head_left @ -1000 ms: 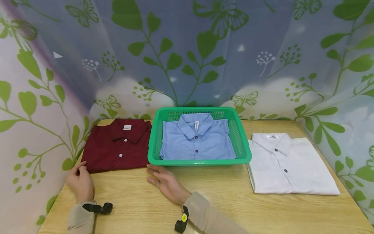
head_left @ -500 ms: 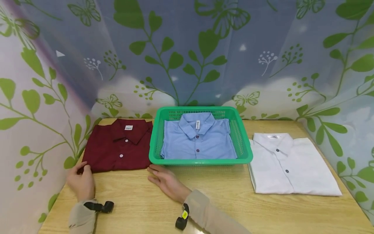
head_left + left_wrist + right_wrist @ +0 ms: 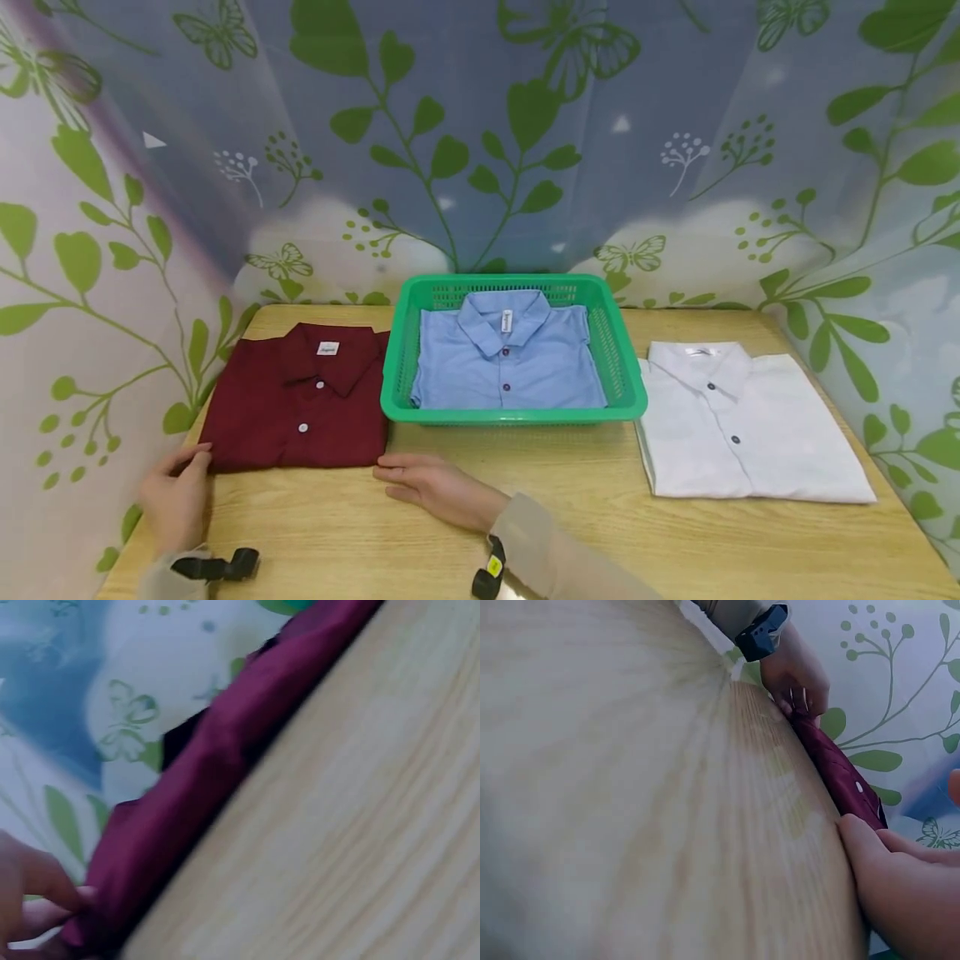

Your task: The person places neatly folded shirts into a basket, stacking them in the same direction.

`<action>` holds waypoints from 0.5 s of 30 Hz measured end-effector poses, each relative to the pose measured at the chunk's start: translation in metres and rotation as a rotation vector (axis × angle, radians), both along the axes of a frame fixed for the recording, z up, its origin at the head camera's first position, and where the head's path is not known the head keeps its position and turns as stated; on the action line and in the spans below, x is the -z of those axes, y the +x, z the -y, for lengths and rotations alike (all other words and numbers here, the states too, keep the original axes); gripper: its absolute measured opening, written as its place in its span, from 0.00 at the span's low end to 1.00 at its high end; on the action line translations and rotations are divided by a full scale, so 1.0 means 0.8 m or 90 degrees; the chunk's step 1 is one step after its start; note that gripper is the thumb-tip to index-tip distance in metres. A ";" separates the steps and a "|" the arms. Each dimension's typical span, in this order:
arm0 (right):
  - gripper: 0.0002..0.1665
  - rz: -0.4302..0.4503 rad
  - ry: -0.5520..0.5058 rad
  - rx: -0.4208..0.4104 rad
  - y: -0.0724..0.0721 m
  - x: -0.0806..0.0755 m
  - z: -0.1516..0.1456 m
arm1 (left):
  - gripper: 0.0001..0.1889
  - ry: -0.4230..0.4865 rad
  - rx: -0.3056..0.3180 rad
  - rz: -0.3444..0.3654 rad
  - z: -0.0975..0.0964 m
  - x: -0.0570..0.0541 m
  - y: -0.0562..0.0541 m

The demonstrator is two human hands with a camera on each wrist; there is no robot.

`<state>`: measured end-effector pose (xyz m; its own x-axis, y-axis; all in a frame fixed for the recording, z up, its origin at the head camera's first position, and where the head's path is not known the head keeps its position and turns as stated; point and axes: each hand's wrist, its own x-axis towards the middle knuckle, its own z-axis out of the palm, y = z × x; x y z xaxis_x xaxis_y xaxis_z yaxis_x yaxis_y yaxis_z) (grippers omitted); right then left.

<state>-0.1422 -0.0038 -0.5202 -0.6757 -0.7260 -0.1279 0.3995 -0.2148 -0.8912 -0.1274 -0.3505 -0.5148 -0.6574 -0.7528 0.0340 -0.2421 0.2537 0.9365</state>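
A folded maroon shirt point(image 3: 262, 400) lies at the left of the table, collar toward the back wall. My left hand point(image 3: 176, 500) pinches its front left corner; the left wrist view shows the fingers point(image 3: 60, 900) at the gathered cloth. At the front right corner, my right hand point(image 3: 442, 492) holds the shirt's edge, its fingers pointing left. In the right wrist view the thumb point(image 3: 859, 836) lies at the shirt's near end, and the grip itself is partly hidden. To the right stands a green basket point(image 3: 513, 415) with a folded light blue shirt point(image 3: 465, 367) inside.
A folded white shirt point(image 3: 780, 433) with dark buttons lies on the right side of the wooden table point(image 3: 675, 550). A leaf-patterned curtain point(image 3: 480, 167) hangs behind the table and along both sides.
Both hands have drawn the maroon shirt toward the front of the table, baring a strip of wood behind its collar. The basket, blue shirt and white shirt have stayed in place.
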 end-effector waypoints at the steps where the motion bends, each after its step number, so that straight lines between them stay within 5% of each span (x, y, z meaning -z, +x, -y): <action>1: 0.29 0.020 -0.010 -0.012 0.002 -0.001 -0.003 | 0.11 0.007 0.015 0.026 0.004 -0.004 0.005; 7: 0.32 0.143 -0.067 -0.068 0.019 -0.009 -0.021 | 0.10 -0.009 0.136 0.182 0.025 -0.025 0.029; 15: 0.34 0.157 -0.093 -0.115 0.040 -0.016 -0.039 | 0.26 -0.092 0.256 0.260 0.035 -0.036 0.059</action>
